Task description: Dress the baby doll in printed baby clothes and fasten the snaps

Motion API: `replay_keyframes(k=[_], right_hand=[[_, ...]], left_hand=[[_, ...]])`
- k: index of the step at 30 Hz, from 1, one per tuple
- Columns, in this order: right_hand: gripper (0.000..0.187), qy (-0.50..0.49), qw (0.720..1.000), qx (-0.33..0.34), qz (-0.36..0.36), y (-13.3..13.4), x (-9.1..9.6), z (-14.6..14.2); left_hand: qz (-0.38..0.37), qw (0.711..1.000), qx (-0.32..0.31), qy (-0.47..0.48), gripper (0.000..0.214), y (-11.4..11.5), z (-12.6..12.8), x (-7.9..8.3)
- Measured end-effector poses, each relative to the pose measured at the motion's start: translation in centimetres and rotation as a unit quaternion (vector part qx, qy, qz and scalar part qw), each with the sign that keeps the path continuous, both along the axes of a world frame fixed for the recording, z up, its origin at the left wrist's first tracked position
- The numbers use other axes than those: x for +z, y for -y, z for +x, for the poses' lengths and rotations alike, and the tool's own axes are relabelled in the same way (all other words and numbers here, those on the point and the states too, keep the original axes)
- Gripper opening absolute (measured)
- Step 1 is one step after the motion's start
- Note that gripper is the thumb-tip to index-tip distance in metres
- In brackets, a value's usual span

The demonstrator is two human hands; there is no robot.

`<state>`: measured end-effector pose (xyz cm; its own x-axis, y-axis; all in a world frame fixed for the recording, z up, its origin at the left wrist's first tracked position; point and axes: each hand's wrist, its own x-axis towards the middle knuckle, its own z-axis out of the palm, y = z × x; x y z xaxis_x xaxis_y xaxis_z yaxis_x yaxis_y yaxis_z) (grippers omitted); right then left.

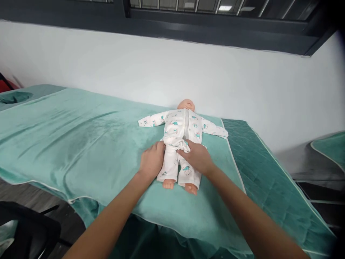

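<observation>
A baby doll [186, 104] lies on its back, head toward the wall and bare feet toward me. It wears a white printed top [175, 124], with the sleeves spread to both sides, and matching white pants [170, 167]. Around the doll's waist the cloth is bunched. My left hand [152, 160] is closed at the left side of the waist, gripping the pants' edge, its fingertips partly hidden. My right hand [198, 157] pinches the bunched cloth at the front right of the waist. Below the pant legs both doll feet show.
A green velvety sheet [88, 144] covers the bed, over a darker quilted cover [258, 169] on the right. Behind stands a white wall [121, 64] under a dark window frame [215, 30]. A black chair [29, 223] is at lower left.
</observation>
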<state>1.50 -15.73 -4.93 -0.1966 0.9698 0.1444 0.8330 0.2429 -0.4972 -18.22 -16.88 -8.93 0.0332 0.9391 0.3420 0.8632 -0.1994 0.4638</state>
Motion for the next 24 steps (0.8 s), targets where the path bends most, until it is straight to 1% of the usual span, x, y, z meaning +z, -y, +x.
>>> replay_keyframes(k=[1, 2, 4, 5, 6, 7, 8, 9, 10, 11, 12, 14, 15, 16, 17, 18, 19, 20, 21, 22, 23, 24], right_hand=[[0.027, -0.018, 1.0, 0.01, -0.007, 0.2, 0.2, 0.2], [0.029, -0.053, 0.998, 0.034, -0.021, 0.5, 0.4, 0.5], [0.039, -0.152, 0.981, 0.107, -0.053, 0.8, 1.3, 1.4], [0.043, -0.199, 0.969, 0.135, -0.059, 0.8, 1.8, 2.0], [0.043, -0.236, 0.96, 0.142, -0.049, 0.7, 2.1, 2.4], [0.038, -0.253, 0.959, 0.123, -0.022, 0.5, 2.4, 2.9], [0.034, -0.247, 0.965, 0.081, 0.02, 0.1, 2.5, 3.2], [0.031, -0.217, 0.973, 0.026, 0.069, -0.3, 2.4, 3.4], [0.03, -0.166, 0.979, -0.027, 0.116, -0.8, 2.1, 3.5], [0.031, -0.104, 0.981, -0.064, 0.15, -1.4, 1.8, 3.5], [0.033, -0.041, 0.982, -0.081, 0.168, -1.9, 1.3, 3.5], [0.035, 0.04, 0.982, -0.072, 0.167, -2.8, 0.4, 3.4], [0.03, 0.052, 0.983, -0.065, 0.162, -3.1, 0.0, 3.4], [0.024, 0.049, 0.984, -0.063, 0.159, -3.4, -0.3, 3.4], [0.021, 0.035, 0.984, -0.067, 0.161, -3.7, -0.5, 3.6], [0.02, 0.013, 0.983, -0.074, 0.169, -4.1, -0.7, 3.8], [0.02, -0.017, 0.98, -0.084, 0.177, -4.4, -0.8, 4.0], [0.02, -0.055, 0.978, -0.095, 0.179, -4.8, -0.9, 4.3], [0.023, -0.097, 0.975, -0.103, 0.169, -5.2, -0.9, 4.5], [0.029, -0.137, 0.973, -0.109, 0.149, -5.6, -0.9, 4.7], [0.035, -0.171, 0.971, -0.111, 0.123, -6.0, -1.0, 4.9], [0.037, -0.195, 0.969, -0.112, 0.099, -6.3, -1.0, 5.3]], left_hand=[[0.016, 0.998, -0.005, 0.055, 0.022, -0.1, -0.2, 0.3], [0.039, 0.992, -0.006, 0.117, 0.021, -0.5, -0.5, 0.8], [0.086, 0.972, -0.019, 0.217, 0.018, -1.7, -0.7, 2.1], [0.091, 0.966, -0.037, 0.24, 0.018, -2.6, -0.7, 2.9], [0.079, 0.965, -0.064, 0.241, 0.018, -3.6, -0.5, 3.6], [0.049, 0.968, -0.093, 0.226, 0.018, -4.6, -0.1, 4.3], [0.017, 0.973, -0.115, 0.198, 0.017, -5.5, 0.4, 4.8], [-0.009, 0.979, -0.131, 0.156, 0.018, -6.3, 1.0, 5.3], [-0.026, 0.984, -0.143, 0.103, 0.021, -6.9, 1.6, 5.7], [-0.032, 0.987, -0.152, 0.044, 0.025, -7.3, 2.1, 6.0], [-0.032, 0.987, -0.16, -0.015, 0.029, -7.5, 2.5, 6.3], [-0.028, 0.979, -0.175, -0.099, 0.029, -7.6, 2.9, 6.6], [-0.027, 0.977, -0.178, -0.114, 0.024, -7.6, 2.8, 6.7], [-0.026, 0.979, -0.174, -0.105, 0.017, -7.6, 2.6, 6.8], [-0.024, 0.983, -0.165, -0.073, 0.013, -7.6, 2.3, 6.7], [-0.024, 0.989, -0.147, -0.014, 0.014, -7.8, 1.8, 6.5], [-0.026, 0.99, -0.121, 0.07, 0.016, -8.0, 1.2, 6.1], [-0.029, 0.981, -0.084, 0.173, 0.018, -8.3, 0.4, 5.7], [-0.034, 0.959, -0.04, 0.279, 0.019, -8.6, -0.4, 5.1], [-0.037, 0.926, 0.008, 0.376, 0.019, -9.0, -1.4, 4.4], [-0.041, 0.892, 0.058, 0.447, 0.017, -9.3, -2.5, 3.6], [-0.041, 0.868, 0.107, 0.483, 0.015, -9.5, -3.7, 2.9]])
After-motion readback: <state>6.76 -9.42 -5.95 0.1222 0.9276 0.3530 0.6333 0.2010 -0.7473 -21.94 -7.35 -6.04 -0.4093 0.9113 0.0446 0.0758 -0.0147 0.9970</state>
